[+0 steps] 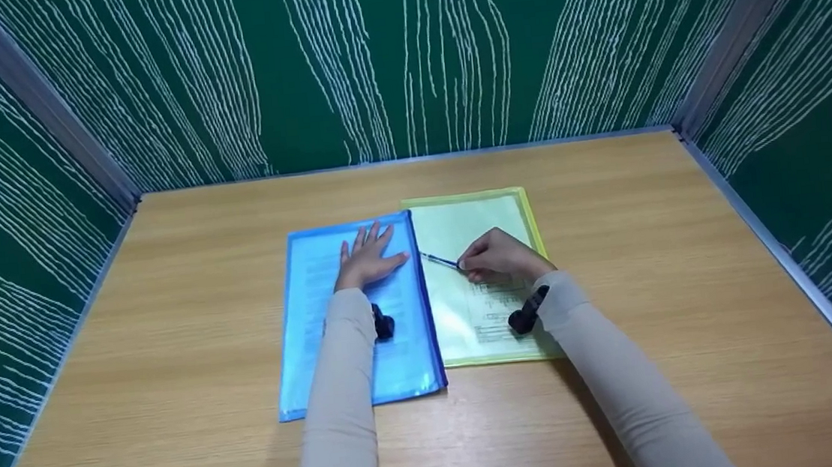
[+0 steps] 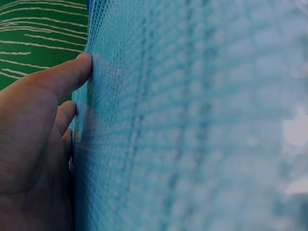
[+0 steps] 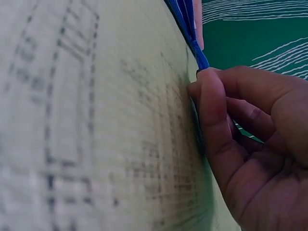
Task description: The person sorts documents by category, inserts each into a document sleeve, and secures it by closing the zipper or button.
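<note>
A blue mesh zip folder point(image 1: 319, 332) with printed paper inside lies on the table, partly over a yellow-edged mesh folder point(image 1: 462, 327). My left hand point(image 1: 369, 260) rests on the blue folder's upper part with its fingers spread; the left wrist view shows its thumb point(image 2: 79, 72) touching the mesh. My right hand point(image 1: 497, 256) is over the yellow-edged folder. Between thumb and fingertips it pinches the end of a narrow blue zipper pull point(image 1: 437, 260), which stretches from the blue folder's dark zip edge point(image 1: 427, 315). In the right wrist view the pull's tip is hidden by the fingers.
The wooden table point(image 1: 167, 315) extends around both folders. Green panels point(image 1: 535, 42) with white wavy lines stand at the back and sides, joined by grey corner posts point(image 1: 737, 25). Small black cameras point(image 1: 384, 325) sit at both wrists.
</note>
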`<state>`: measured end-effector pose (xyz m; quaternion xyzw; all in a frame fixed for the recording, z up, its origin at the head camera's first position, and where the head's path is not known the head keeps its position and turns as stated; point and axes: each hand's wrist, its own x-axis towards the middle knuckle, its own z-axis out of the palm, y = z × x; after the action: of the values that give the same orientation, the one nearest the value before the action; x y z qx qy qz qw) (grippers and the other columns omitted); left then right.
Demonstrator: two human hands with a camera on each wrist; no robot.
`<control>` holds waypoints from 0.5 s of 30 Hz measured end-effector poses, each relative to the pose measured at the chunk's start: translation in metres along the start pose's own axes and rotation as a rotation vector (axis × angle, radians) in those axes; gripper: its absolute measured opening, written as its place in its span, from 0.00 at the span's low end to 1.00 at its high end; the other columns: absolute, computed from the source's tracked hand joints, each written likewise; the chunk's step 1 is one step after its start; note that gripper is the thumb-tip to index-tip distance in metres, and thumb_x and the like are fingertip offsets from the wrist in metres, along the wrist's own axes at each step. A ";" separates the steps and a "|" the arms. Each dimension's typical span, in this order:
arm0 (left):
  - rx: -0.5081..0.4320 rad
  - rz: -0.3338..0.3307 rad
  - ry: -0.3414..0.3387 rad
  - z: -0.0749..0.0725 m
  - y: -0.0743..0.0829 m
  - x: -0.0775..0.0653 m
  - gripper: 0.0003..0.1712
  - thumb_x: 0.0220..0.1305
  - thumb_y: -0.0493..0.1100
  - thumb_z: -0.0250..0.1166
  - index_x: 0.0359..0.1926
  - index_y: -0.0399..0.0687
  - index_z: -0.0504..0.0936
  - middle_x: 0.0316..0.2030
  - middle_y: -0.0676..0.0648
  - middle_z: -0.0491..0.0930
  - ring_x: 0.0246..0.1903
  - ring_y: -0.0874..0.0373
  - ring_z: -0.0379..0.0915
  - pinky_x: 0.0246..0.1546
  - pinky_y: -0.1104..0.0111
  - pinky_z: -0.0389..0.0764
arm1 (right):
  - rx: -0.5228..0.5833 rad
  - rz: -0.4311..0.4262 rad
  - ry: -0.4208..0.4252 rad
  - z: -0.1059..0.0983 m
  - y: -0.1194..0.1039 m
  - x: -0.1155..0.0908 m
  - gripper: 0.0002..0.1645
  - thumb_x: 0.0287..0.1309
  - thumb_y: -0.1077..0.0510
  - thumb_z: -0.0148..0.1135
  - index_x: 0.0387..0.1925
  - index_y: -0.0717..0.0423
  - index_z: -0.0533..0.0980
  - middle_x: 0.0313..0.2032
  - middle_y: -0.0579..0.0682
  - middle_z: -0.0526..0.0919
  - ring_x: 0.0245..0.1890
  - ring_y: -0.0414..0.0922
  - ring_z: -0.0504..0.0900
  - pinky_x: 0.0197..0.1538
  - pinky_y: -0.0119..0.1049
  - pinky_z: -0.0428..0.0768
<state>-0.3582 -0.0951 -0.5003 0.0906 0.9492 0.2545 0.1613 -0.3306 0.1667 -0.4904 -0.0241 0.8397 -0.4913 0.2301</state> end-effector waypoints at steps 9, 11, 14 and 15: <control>0.015 0.013 -0.006 -0.001 0.001 0.000 0.44 0.66 0.69 0.48 0.76 0.63 0.45 0.77 0.53 0.34 0.76 0.50 0.21 0.72 0.48 0.24 | 0.043 -0.055 -0.043 -0.001 0.004 -0.003 0.10 0.61 0.60 0.62 0.38 0.64 0.84 0.26 0.50 0.84 0.23 0.39 0.81 0.30 0.29 0.82; 0.015 0.016 -0.010 -0.001 0.001 0.001 0.44 0.66 0.69 0.48 0.76 0.63 0.45 0.77 0.53 0.34 0.76 0.50 0.21 0.72 0.48 0.24 | 0.048 -0.051 -0.042 0.000 0.005 -0.002 0.10 0.60 0.60 0.62 0.38 0.64 0.84 0.26 0.50 0.84 0.23 0.39 0.81 0.30 0.29 0.82; 0.010 0.013 -0.013 -0.001 -0.001 0.001 0.44 0.66 0.69 0.48 0.76 0.64 0.45 0.77 0.53 0.34 0.76 0.51 0.21 0.72 0.48 0.23 | 0.021 -0.039 -0.035 0.003 0.004 -0.003 0.09 0.60 0.60 0.62 0.37 0.61 0.84 0.26 0.50 0.84 0.23 0.39 0.81 0.30 0.29 0.81; 0.010 0.012 -0.012 -0.001 -0.002 0.001 0.44 0.66 0.69 0.48 0.76 0.64 0.45 0.77 0.53 0.35 0.76 0.51 0.21 0.72 0.48 0.23 | 0.013 -0.036 -0.033 0.003 0.004 -0.003 0.09 0.59 0.59 0.62 0.37 0.61 0.84 0.26 0.50 0.84 0.24 0.40 0.81 0.30 0.29 0.81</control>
<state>-0.3601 -0.0966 -0.5006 0.0987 0.9489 0.2502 0.1651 -0.3256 0.1669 -0.4941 -0.0455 0.8320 -0.5004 0.2352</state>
